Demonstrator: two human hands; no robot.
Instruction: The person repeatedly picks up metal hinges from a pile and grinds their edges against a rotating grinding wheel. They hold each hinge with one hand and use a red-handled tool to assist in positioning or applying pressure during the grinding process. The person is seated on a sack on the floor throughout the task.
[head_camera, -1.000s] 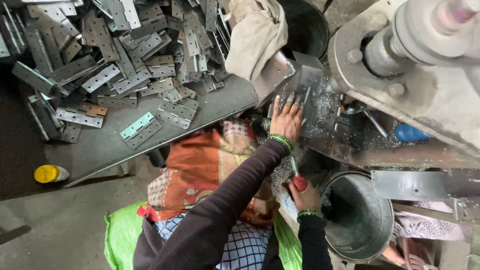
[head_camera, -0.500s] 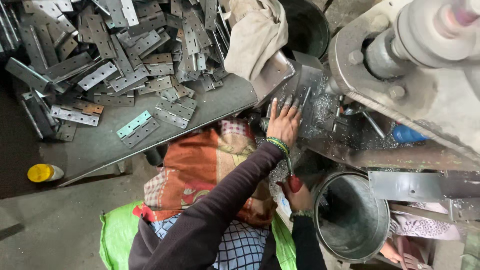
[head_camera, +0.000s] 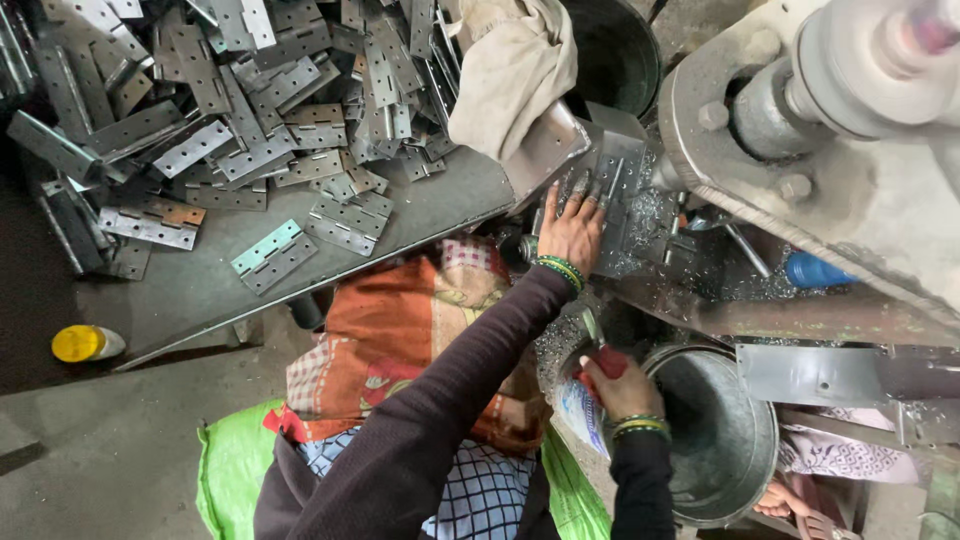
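My left hand (head_camera: 572, 228) lies with fingers spread on a grey metal hinge plate (head_camera: 622, 180), pressing it down on the machine's bed, which is strewn with metal shavings. The machine's spindle tip (head_camera: 665, 175) sits just right of my fingertips. Lower down, my right hand (head_camera: 625, 390) is closed around a red-handled lever (head_camera: 606, 360) beside a galvanised bucket (head_camera: 745, 440). Both wrists wear green bangles.
A heap of several metal hinges (head_camera: 250, 100) covers the grey table (head_camera: 420, 215) at the left, with a beige cloth (head_camera: 510, 70) at its right end. The big grey machine head (head_camera: 830, 150) fills the upper right. A yellow-capped bottle (head_camera: 85, 343) lies on the floor.
My left hand has slid slightly up the plate toward the spindle. My right hand stays on the red handle. The view has shifted a little.
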